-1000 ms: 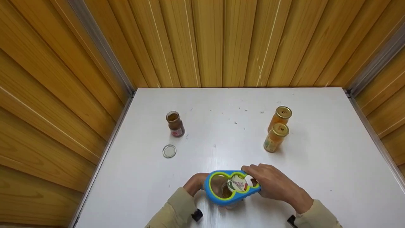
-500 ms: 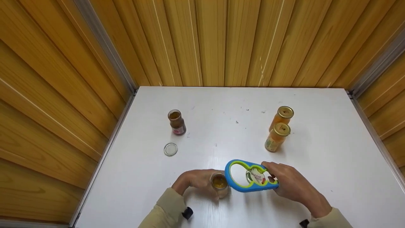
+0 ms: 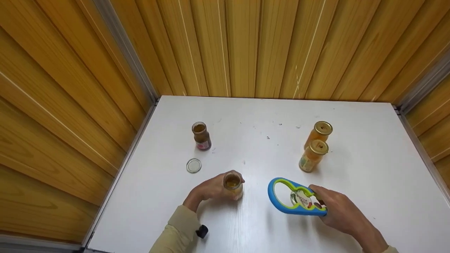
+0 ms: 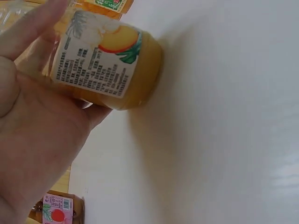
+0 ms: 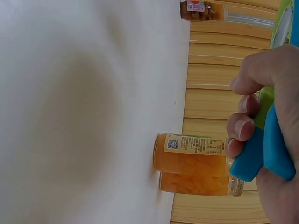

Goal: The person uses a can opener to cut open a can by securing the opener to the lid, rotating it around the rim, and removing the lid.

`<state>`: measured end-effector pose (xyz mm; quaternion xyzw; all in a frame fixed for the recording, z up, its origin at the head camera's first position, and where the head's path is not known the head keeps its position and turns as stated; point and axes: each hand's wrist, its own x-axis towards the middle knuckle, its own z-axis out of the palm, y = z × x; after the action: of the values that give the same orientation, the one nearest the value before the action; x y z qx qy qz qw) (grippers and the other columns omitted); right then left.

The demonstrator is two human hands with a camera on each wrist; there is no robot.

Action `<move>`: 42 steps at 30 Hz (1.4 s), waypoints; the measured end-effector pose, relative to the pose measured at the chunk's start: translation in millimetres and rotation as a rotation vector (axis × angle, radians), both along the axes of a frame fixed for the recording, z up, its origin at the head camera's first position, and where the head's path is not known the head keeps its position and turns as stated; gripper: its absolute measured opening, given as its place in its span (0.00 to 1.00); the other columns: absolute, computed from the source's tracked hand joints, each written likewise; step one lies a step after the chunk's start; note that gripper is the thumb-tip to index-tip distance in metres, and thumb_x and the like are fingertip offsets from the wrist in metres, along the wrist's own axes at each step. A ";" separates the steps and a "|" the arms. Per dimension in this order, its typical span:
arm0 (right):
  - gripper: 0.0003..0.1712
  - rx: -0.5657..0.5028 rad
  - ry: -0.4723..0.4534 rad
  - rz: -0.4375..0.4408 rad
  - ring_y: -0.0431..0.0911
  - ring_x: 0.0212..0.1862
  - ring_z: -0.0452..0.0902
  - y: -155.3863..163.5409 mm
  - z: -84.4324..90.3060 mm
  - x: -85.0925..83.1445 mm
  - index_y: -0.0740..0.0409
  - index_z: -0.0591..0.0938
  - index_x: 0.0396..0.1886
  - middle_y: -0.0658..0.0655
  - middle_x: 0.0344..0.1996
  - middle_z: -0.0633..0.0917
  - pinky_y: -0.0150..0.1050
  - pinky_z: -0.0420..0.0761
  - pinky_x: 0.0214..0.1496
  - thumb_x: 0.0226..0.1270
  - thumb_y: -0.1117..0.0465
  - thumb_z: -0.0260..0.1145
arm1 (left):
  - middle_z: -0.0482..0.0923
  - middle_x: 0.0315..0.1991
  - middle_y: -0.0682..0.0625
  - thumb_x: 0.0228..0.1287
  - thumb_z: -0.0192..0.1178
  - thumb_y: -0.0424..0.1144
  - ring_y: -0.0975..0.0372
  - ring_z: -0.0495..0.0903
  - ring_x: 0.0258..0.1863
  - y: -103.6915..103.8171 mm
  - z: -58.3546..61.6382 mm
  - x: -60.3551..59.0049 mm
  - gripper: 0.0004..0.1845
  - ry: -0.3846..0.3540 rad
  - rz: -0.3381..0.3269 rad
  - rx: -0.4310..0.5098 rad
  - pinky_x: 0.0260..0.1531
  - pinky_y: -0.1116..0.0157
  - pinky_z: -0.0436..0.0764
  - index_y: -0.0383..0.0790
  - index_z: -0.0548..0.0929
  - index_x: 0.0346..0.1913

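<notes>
In the head view my left hand [image 3: 207, 189] grips an open glass jar [image 3: 236, 192] of yellowish fruit from its left side, mouth upward. The left wrist view shows that jar's peach-printed label [image 4: 100, 53], tilted, with fingers round its upper part. My right hand [image 3: 339, 207] holds a blue and green jar opener [image 3: 281, 207] by its handle end, off to the right of the jar. A printed jar lid [image 3: 303, 199] sits in the opener's narrower opening. Curled fingers round the blue handles [image 5: 275, 144] appear in the right wrist view.
An open brown jar [image 3: 202, 137] stands at the back left on the white table [image 3: 246, 112], and a loose lid [image 3: 193, 165] lies in front of it. Two capped orange jars, one nearer [image 3: 313, 156] and one farther [image 3: 318, 133], stand at the right. Wooden panels enclose the table.
The opener has come off the left hand's jar with the lid in it and moved right with my right hand. My left hand has carried the jar left and slightly away from me.
</notes>
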<state>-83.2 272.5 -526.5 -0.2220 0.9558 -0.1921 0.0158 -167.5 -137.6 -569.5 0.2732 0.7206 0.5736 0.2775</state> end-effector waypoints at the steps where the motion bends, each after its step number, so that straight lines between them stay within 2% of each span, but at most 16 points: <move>1: 0.46 -0.001 -0.010 -0.010 0.38 0.39 0.79 1.7 -0.1 0.9 0.57 0.75 0.66 0.51 0.48 0.86 0.42 0.86 0.45 0.44 0.68 0.85 | 0.77 0.61 0.40 0.56 0.74 0.31 0.60 0.74 0.59 0.8 -0.8 -1.2 0.28 0.002 0.058 -0.004 0.66 0.58 0.67 0.42 0.79 0.60; 4: 0.45 0.001 -0.029 -0.023 0.38 0.39 0.80 6.4 -0.4 2.4 0.56 0.76 0.66 0.51 0.49 0.87 0.42 0.86 0.45 0.45 0.66 0.86 | 0.78 0.58 0.42 0.57 0.73 0.32 0.58 0.75 0.56 4.5 -3.8 -6.0 0.29 -0.015 0.219 -0.004 0.62 0.57 0.71 0.43 0.77 0.62; 8: 0.45 0.002 -0.049 -0.038 0.40 0.40 0.80 10.4 0.1 2.4 0.57 0.76 0.66 0.52 0.50 0.86 0.44 0.86 0.45 0.45 0.65 0.86 | 0.78 0.56 0.46 0.58 0.73 0.35 0.56 0.75 0.54 9.6 -4.3 -17.3 0.35 -0.032 0.386 -0.014 0.60 0.55 0.73 0.39 0.72 0.68; 14: 0.45 -0.003 -0.049 -0.050 0.40 0.39 0.80 16.6 0.2 2.8 0.59 0.75 0.66 0.54 0.49 0.87 0.44 0.86 0.44 0.47 0.64 0.85 | 0.78 0.60 0.42 0.60 0.74 0.36 0.51 0.75 0.62 20.0 -5.6 -39.8 0.39 -0.011 0.553 -0.020 0.68 0.50 0.69 0.35 0.67 0.72; 18: 0.45 0.003 -0.057 -0.063 0.40 0.38 0.79 20.1 0.5 3.1 0.60 0.75 0.67 0.54 0.48 0.86 0.44 0.86 0.43 0.46 0.65 0.85 | 0.76 0.63 0.40 0.62 0.73 0.38 0.48 0.73 0.65 26.6 -6.7 -53.4 0.40 -0.017 0.613 -0.022 0.70 0.47 0.67 0.36 0.65 0.74; 20: 0.46 0.006 -0.046 -0.072 0.39 0.37 0.79 22.0 0.5 3.3 0.59 0.76 0.66 0.53 0.47 0.87 0.42 0.85 0.42 0.45 0.66 0.85 | 0.74 0.66 0.40 0.64 0.73 0.39 0.48 0.73 0.66 30.7 -6.5 -59.6 0.42 -0.019 0.621 -0.020 0.71 0.48 0.66 0.38 0.63 0.76; 24: 0.45 0.010 -0.016 -0.077 0.38 0.36 0.78 24.5 0.2 3.2 0.59 0.76 0.64 0.53 0.44 0.87 0.40 0.85 0.40 0.42 0.67 0.86 | 0.72 0.68 0.39 0.66 0.72 0.40 0.47 0.72 0.68 40.4 -8.2 -73.0 0.42 0.013 0.660 -0.003 0.70 0.49 0.67 0.38 0.60 0.77; 29: 0.46 0.009 -0.036 -0.086 0.39 0.37 0.79 24.8 1.9 1.9 0.59 0.75 0.65 0.53 0.45 0.87 0.41 0.85 0.40 0.43 0.66 0.86 | 0.74 0.66 0.37 0.65 0.73 0.38 0.47 0.74 0.66 53.3 -12.7 -93.1 0.38 0.080 0.773 0.017 0.68 0.50 0.71 0.35 0.64 0.71; 32: 0.46 0.010 -0.051 -0.095 0.40 0.37 0.79 25.5 3.1 2.1 0.59 0.75 0.65 0.54 0.45 0.87 0.43 0.86 0.42 0.43 0.66 0.86 | 0.75 0.65 0.38 0.63 0.75 0.39 0.48 0.75 0.65 60.5 -14.1 -103.6 0.38 0.102 0.829 0.015 0.68 0.51 0.71 0.37 0.65 0.70; 37: 0.46 0.009 -0.057 -0.111 0.41 0.37 0.80 28.2 3.5 3.8 0.59 0.75 0.65 0.55 0.46 0.87 0.44 0.86 0.43 0.44 0.66 0.86 | 0.75 0.66 0.40 0.61 0.77 0.41 0.49 0.74 0.66 69.3 -16.3 -116.8 0.40 0.135 0.878 -0.013 0.68 0.51 0.70 0.39 0.67 0.71; 42: 0.46 -0.006 -0.069 -0.130 0.40 0.37 0.79 27.4 2.5 5.4 0.59 0.75 0.65 0.54 0.46 0.87 0.44 0.86 0.43 0.44 0.65 0.86 | 0.76 0.65 0.41 0.59 0.78 0.44 0.49 0.75 0.65 73.4 -16.2 -127.0 0.41 0.162 0.934 -0.088 0.67 0.51 0.71 0.40 0.67 0.71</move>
<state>-77.8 300.0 -524.0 -0.1528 0.9664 -0.2034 0.0358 -294.4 -64.1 -585.7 -0.0483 0.8093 0.5828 -0.0557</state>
